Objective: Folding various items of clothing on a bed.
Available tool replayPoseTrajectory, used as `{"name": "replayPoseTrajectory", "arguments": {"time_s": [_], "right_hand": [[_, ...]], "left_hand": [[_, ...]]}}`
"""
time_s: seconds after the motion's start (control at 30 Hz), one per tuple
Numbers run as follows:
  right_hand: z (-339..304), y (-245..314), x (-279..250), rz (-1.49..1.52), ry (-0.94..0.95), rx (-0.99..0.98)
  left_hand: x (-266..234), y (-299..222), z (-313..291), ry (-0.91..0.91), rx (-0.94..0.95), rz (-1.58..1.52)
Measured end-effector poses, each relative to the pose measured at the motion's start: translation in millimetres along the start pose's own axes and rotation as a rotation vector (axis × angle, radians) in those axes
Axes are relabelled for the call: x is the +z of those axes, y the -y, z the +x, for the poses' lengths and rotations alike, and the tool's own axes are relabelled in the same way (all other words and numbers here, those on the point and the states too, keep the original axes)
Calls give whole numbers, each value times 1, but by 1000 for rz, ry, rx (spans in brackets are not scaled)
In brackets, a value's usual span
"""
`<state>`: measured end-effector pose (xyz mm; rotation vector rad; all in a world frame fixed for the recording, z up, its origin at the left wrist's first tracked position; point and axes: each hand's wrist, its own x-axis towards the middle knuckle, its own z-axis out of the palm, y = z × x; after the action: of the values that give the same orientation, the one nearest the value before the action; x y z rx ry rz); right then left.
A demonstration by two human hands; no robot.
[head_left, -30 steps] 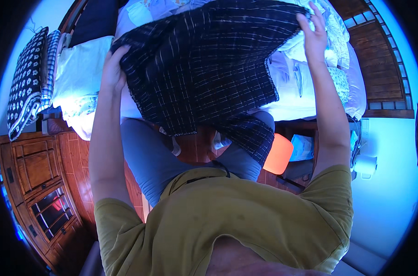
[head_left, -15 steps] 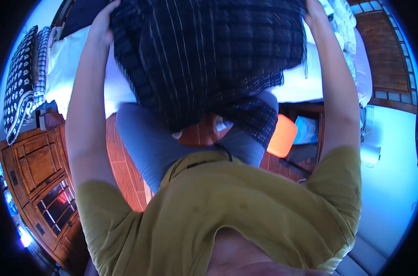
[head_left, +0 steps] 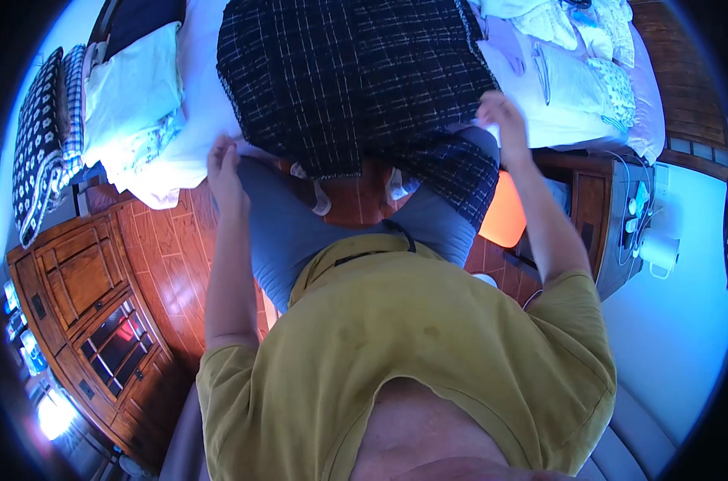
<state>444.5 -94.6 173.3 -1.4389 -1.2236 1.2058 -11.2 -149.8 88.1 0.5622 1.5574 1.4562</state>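
A dark navy, white-checked woven garment with a frayed edge lies spread over the near side of the bed, its lower edge hanging between my knees. One flap of it rests over my right thigh. Just off the garment's left edge is my left hand, its fingers loosely bent with nothing seen in them. Close to the right edge hovers my right hand, slightly blurred, fingers curled but apart. Whether its fingertips touch the cloth is hard to make out.
Folded pale clothes lie on the bed's left, and more light garments on its right. A wooden cabinet stands at left. An orange panel is beside my right knee, near a bedside cabinet with cables and a white jug.
The garment, held up and spread by both hands before, now lies lower and flatter on the bed. Both hands have come off its upper corners and drawn back toward me.
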Motion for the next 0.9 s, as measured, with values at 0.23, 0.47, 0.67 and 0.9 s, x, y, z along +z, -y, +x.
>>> {"name": "replayPoseTrajectory", "arguments": {"time_s": [0.23,0.47,0.67,0.9], "right_hand": [[-98,-96,84,-333,414,11],[-89,-84,168,390,356,533],[-79,-69,181,781,465,657],[-75,-21,152,436,454,551]], "left_hand": [[7,26,12,205,-299,-218],[35,-9,-22,420,-317,-129],[37,-34,-37,411,-247,-206],[25,-9,-31,387,-297,-225]]}}
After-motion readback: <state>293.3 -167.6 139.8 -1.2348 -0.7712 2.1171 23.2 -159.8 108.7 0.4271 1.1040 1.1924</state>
